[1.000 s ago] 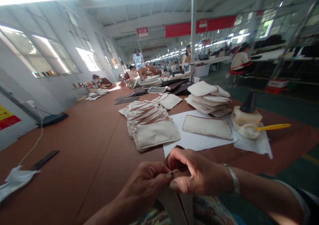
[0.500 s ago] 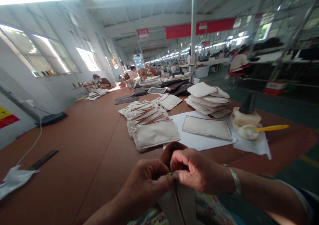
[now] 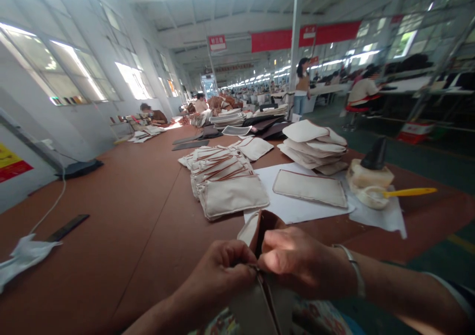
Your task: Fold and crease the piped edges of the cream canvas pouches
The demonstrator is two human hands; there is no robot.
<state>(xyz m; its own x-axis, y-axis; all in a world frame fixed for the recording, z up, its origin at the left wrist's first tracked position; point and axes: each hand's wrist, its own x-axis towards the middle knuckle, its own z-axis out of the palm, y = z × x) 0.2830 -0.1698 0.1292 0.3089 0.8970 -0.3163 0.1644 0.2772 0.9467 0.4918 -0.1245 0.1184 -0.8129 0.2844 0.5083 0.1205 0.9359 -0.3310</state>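
At the table's near edge, my left hand and my right hand meet, both closed, pinching one cream fabric piece with brown lining. A dark slit runs down its front below my fingertips, and its brown inner side curls up behind my right fingers. What exactly the fingertips grip is hidden. Just beyond my hands lies a fanned stack of cream fabric pieces with brown edges. To its right, a single brown-edged panel rests on a white paper sheet.
A pile of cream pieces stands at the back right. Beside it are a pale block-shaped container with a black top and a yellow-handled brush. A dark flat strip and crumpled white material lie left. People work farther back.
Both hands stay pinched on the fabric piece. Its cream outer flap and brown inner side now show more behind my fingers. A person standing by the pole is now more visible.
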